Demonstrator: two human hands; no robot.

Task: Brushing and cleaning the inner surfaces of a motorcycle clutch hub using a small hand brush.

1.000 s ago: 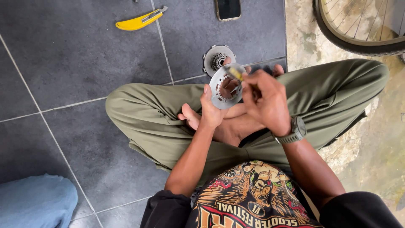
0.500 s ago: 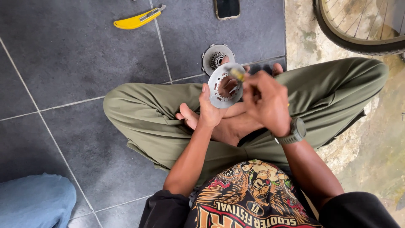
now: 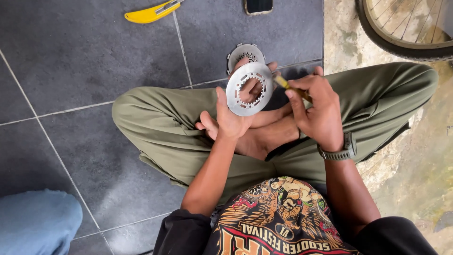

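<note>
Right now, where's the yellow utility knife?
In the head view the yellow utility knife lies on the grey tiled floor at the top edge, left of the phone and beyond the person's left knee.

**Wearer's outfit, head view**

Olive-green trousers (image 3: pixel 368 101), feet bare. Black T-shirt (image 3: pixel 278 222) with a large orange, cream and red graphic print plus lettering on the chest, short black sleeves. Grey-green chunky wristwatch (image 3: pixel 337 152) on right wrist. Left hand (image 3: pixel 231 120) and right hand (image 3: pixel 318 111) ungloved.

Shiny metal ring plate (image 3: pixel 248 89), matt grey tiles (image 3: pixel 71 56), yellow plastic knife (image 3: pixel 150 12)
</note>
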